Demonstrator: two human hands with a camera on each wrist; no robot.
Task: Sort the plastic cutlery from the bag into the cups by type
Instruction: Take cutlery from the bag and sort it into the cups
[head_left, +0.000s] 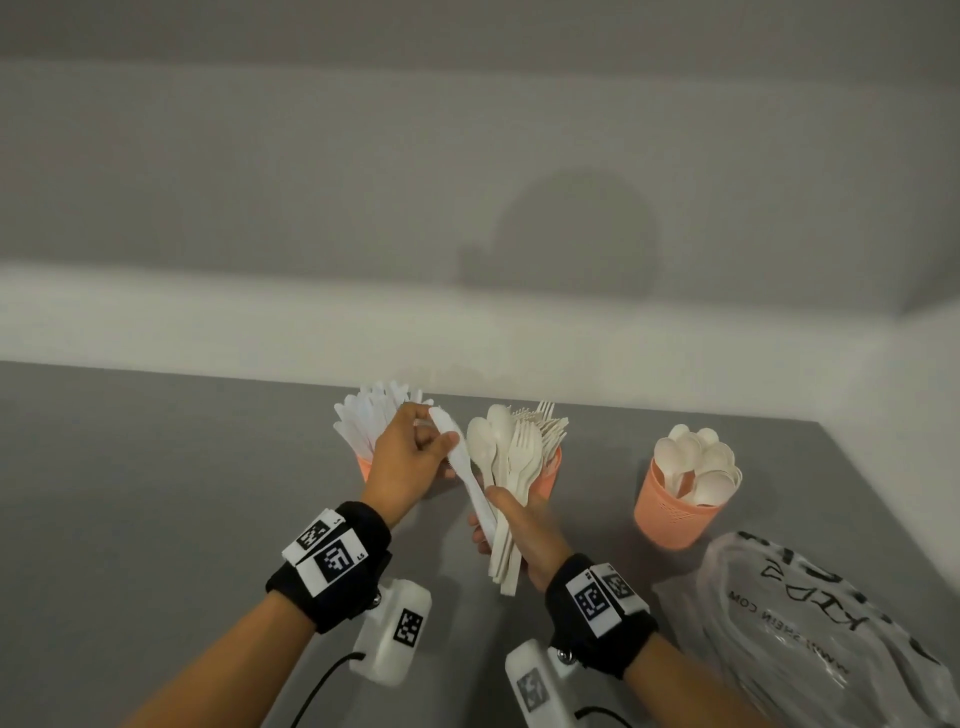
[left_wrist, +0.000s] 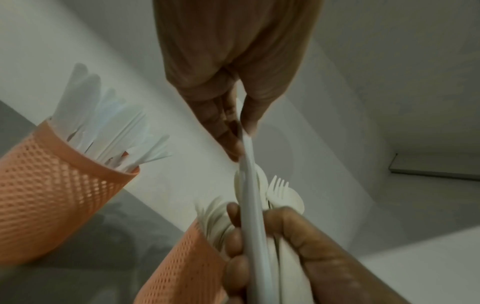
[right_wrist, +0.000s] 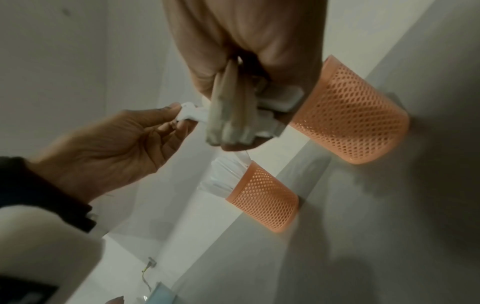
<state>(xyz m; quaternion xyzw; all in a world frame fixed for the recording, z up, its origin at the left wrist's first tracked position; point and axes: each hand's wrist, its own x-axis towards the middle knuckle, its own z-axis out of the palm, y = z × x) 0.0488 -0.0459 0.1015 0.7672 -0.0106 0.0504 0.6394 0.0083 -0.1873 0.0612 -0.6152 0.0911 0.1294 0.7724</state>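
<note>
Plastic knife (head_left: 467, 470), white, is pinched near its blade end between the thumb and fingers of the left hand (head_left: 405, 457), whose forearm reaches forward from the lower left over the grey tabletop (head_left: 156, 467). Its handle end lies against the bundle (head_left: 506, 499) of cream spoons and forks gripped in the right hand (head_left: 524, 535), fingers curled round the handles, thumb on top, heads pointing away from the person. Both wrists wear black bands with printed markers. In the left wrist view the knife (left_wrist: 250, 185) runs from the left fingers (left_wrist: 223, 127) down across the right fingers.

Three orange mesh cups stand on the tabletop: the knife cup (head_left: 366, 467) behind the left hand, the fork cup (head_left: 549, 475) behind the bundle, the spoon cup (head_left: 675, 512) to the right. Beside the right wrist lies the clear bag (head_left: 810, 623).
</note>
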